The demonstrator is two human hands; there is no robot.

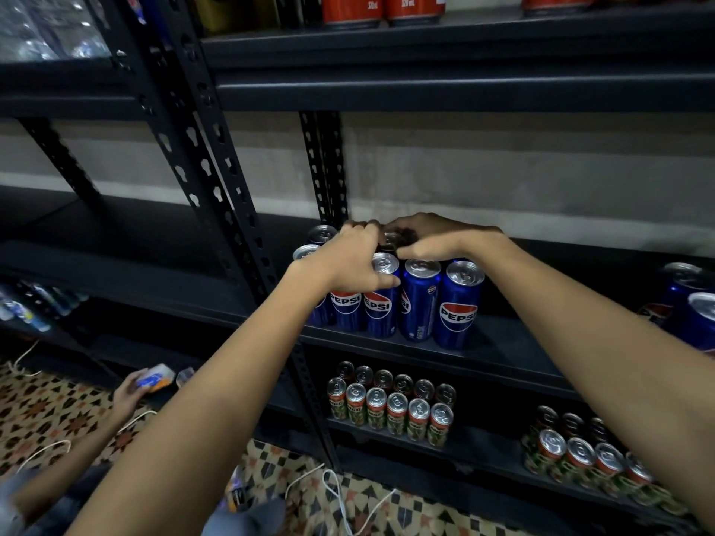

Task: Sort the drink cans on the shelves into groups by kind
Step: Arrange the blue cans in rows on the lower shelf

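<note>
Nearest: patterned floor tiles [58, 412] with white cables [340, 493]; at 8 o'clock a 2nd person's hand [125, 394] holds a small blue-and-orange packet [154, 381]; not part of the sort.

Lower shelf [483, 464], 5 o'clock: 2 groups of green-and-red cans [390, 410], all upright, tabs up; the 2nd group [588, 462] sits well apart toward 4 o'clock; these look already grouped by kind.

Middle shelf [514, 359], centre: cluster of blue Pepsi cans [419, 299], upright, long axis vertical, lids toward the camera's upper view, logos facing the person; front row of about 5 touching side by side; more rows behind, count unclear.

Left hand [350, 261]: lies over the cluster from 7 o'clock, fingers curled down over the tops at the left side, thumb against the lid rim of a front can [381, 295]; grip reads as holding can tops, though exactly which can is hidden.

Right hand [437, 237]: comes in from 4 o'clock, fingers curled over the back-row cans [390, 238]; palm down; what it grips is in shadow; cannot tell for certain.

Key relation: both hands sit directly above the cluster, cans point straight up beneath them; left hand nearer the front row, right hand nearer the rear.

Judgement: cans are being squared into 1 block; tall narrow cans may topple if pushed high.

Farther, 3 o'clock: 2 or more Pepsi cans [696, 315] apart at the frame edge; 12 o'clock, top shelf [464, 48]: red cans [383, 7].
</note>
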